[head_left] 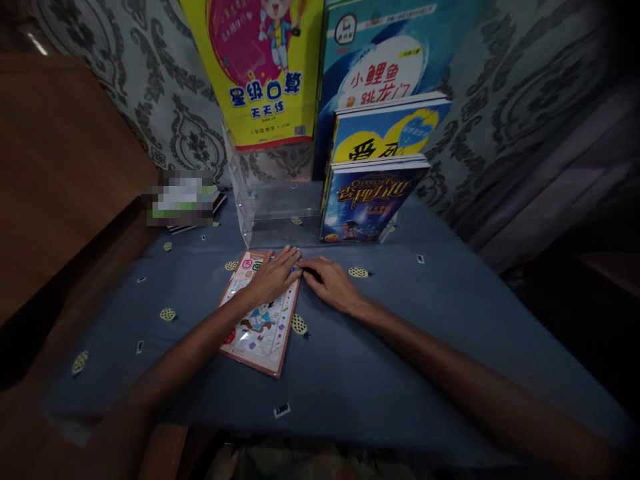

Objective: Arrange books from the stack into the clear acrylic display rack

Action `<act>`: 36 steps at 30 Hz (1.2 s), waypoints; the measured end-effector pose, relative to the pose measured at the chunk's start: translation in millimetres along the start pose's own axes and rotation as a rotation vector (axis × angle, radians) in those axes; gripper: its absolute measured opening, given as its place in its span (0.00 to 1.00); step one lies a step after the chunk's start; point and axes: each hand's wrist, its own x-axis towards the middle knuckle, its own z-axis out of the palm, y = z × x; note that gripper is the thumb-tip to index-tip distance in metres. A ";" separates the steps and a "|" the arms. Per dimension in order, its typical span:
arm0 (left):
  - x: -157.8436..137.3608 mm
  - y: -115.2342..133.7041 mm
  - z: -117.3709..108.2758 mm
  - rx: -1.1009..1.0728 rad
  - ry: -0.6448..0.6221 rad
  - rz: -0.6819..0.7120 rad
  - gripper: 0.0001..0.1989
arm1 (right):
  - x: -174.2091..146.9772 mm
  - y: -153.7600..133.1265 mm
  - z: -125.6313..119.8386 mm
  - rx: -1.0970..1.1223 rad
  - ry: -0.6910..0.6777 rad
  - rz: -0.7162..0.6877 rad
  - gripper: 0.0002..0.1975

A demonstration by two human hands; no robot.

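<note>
A thin book (260,327) with an orange-pink border and a cartoon figure on its shiny cover lies flat on the cloth. My left hand (273,277) rests on its upper part, fingers stretched out, hiding some of the title. At the book's top right corner is my right hand (330,285), its fingers bent and thumb and fingertips closed on the corner. Just behind both hands stands a clear plastic book rack (280,233).
Upright in the rack are a yellow workbook (270,123), a teal book (385,60), a blue-and-yellow book (390,130) and a dark blue book (367,207). A small book stack (185,203), partly blurred, lies left on the blue tablecloth (450,320). Patterned curtains hang behind.
</note>
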 end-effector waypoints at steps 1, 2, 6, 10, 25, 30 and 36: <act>1.5 -1.4 0.9 0.003 0.006 -0.002 0.28 | 0.9 1.1 0.6 0.004 0.004 -0.003 0.19; 2.9 -2.7 1.7 0.009 0.011 -0.006 0.28 | 1.8 2.2 1.1 0.008 0.009 -0.005 0.19; 7.4 -5.6 3.6 0.040 0.016 -0.007 0.28 | 5.2 5.7 2.7 0.022 0.018 -0.004 0.17; 7.5 -4.6 2.5 0.042 0.035 -0.001 0.27 | 4.9 8.2 4.4 0.031 0.035 -0.020 0.17; -8.5 -1.7 -8.6 -0.004 0.020 -0.011 0.27 | 2.9 12.7 7.9 -0.054 -0.034 -0.114 0.18; -42.4 -28.6 -18.9 -0.006 0.015 -0.087 0.29 | 0.3 11.8 8.2 -0.102 -0.066 -0.086 0.17; -71.1 -64.4 -23.2 -0.017 0.059 -0.196 0.30 | 0.4 7.1 5.2 -0.168 -0.109 -0.060 0.18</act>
